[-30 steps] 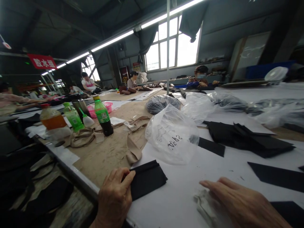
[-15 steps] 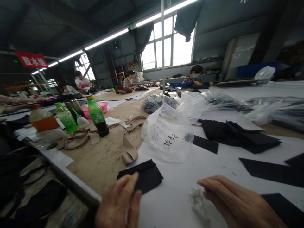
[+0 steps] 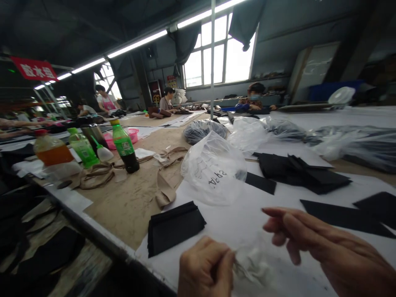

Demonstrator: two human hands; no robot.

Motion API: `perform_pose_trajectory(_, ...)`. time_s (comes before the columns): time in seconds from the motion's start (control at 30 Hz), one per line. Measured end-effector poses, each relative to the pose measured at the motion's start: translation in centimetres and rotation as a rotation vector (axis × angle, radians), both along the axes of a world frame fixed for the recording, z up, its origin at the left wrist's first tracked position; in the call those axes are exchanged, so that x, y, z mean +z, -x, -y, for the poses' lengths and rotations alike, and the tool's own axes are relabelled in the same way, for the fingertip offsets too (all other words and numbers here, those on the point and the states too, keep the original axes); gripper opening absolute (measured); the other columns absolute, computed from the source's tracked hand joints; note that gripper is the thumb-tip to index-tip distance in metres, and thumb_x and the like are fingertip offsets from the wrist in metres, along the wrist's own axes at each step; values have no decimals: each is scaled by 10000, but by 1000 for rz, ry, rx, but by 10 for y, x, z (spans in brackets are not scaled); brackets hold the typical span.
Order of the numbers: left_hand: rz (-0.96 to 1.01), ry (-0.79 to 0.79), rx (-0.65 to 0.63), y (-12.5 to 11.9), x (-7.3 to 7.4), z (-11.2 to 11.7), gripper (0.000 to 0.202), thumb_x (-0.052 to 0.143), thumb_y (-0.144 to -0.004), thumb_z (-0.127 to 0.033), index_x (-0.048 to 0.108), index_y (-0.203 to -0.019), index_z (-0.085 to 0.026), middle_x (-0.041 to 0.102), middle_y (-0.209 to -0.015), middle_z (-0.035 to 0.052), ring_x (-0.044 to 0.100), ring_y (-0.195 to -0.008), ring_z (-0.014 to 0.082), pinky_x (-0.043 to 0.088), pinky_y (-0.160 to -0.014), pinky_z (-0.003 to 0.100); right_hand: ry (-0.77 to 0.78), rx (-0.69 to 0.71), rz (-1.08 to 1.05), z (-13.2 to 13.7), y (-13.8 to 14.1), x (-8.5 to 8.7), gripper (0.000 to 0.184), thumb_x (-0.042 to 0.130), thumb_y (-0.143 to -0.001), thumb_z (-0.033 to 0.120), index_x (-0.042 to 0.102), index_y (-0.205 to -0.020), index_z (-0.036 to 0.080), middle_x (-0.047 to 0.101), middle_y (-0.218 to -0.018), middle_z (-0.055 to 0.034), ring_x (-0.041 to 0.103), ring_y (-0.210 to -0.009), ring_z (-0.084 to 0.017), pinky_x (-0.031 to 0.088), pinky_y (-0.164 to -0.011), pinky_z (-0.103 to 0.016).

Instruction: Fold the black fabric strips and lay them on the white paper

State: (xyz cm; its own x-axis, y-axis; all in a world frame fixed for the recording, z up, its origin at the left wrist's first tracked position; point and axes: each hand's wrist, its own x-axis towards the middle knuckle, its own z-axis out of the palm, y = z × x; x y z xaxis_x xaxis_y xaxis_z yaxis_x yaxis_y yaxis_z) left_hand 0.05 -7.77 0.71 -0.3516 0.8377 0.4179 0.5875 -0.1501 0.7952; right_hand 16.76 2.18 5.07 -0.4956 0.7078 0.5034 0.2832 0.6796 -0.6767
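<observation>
My left hand (image 3: 206,270) is at the bottom edge, fingers pinched on a crumpled greyish-white wad (image 3: 253,268) that is blurred. My right hand (image 3: 324,247) hovers just right of the wad, fingers stretched out and apart, holding nothing. A stack of folded black fabric pieces (image 3: 173,227) lies on the white table sheet (image 3: 238,218) just left of my left hand, untouched.
A clear plastic bag with writing (image 3: 213,169), black fabric pieces (image 3: 297,169) and strips (image 3: 343,216) lie further out. Drink bottles (image 3: 123,144) stand at the left beside tan straps (image 3: 95,175). The table edge (image 3: 102,237) runs at the lower left. Other people sit at far tables.
My left hand let go of the black stack and moved right to pinch the wad. My right hand lifted off the table and spread its fingers. The view shifted slightly.
</observation>
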Motion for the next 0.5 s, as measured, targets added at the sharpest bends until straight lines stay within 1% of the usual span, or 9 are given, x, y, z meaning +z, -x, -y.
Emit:
perform_pose_trajectory(0.03,55,32,-7,2,2,-1,252,480,-797,-269,611,-598,-188,492,-511,-7,477,-472,81,358,-489,198,-4,13,22,4,1,3,226,465,-864,324,659,-933,230,681,-703,-21,637,-533,-143,513,-436,-161)
perform_pose_trajectory(0.07,108,59,-18,3,3,-2,243,489,-802,-286,624,-624,-188,515,-519,-10,495,-479,77,366,-502,190,-67,10,46,10,3,5,179,546,-804,299,659,-926,232,683,-742,-21,643,-579,-147,522,-475,-167)
perform_pose_trajectory(0.1,151,73,-30,3,5,-3,228,501,-800,-297,634,-650,-189,536,-531,-13,511,-488,75,372,-512,183,-143,14,72,15,7,5,198,594,-748,248,651,-937,228,683,-788,-25,645,-632,-151,528,-517,-173)
perform_pose_trajectory(0.2,231,78,-59,-3,8,-10,195,536,-782,-311,649,-678,-190,567,-558,-15,528,-502,70,385,-517,164,-268,24,96,27,18,-2,319,560,-682,136,605,-996,168,662,-891,-64,632,-759,-166,528,-649,-219)
perform_pose_trajectory(0.3,303,108,-97,-6,12,-15,183,573,-751,-318,659,-667,-179,581,-548,-12,548,-502,74,414,-511,153,-197,37,139,24,22,-11,201,467,-718,97,594,-863,152,637,-741,-46,609,-649,-143,501,-584,-220)
perform_pose_trajectory(0.37,418,114,-57,1,11,-15,204,611,-714,-331,669,-817,-166,645,-635,1,606,-558,94,465,-544,153,-131,11,175,15,20,-15,168,443,-725,76,576,-774,165,612,-662,-23,587,-589,-134,471,-534,-218)
perform_pose_trajectory(0.43,542,99,45,18,5,-14,459,640,-686,-357,577,-1089,-147,691,-845,39,663,-701,141,526,-623,183,-81,-51,202,5,15,-18,185,450,-703,49,572,-769,171,614,-679,-16,583,-601,-133,462,-551,-223)
perform_pose_trajectory(0.47,547,95,83,28,0,-14,543,656,-674,-362,531,-1156,-144,686,-933,61,666,-785,167,541,-679,205,-69,-89,215,0,12,-19,201,457,-686,35,572,-774,175,616,-700,-15,582,-621,-135,462,-569,-227)
perform_pose_trajectory(0.5,499,99,51,38,-6,-14,594,664,-671,-361,496,-1200,-150,674,-991,79,660,-844,189,548,-710,226,-67,-127,227,-5,11,-19,217,463,-668,22,572,-773,178,616,-719,-16,580,-640,-139,462,-587,-234)
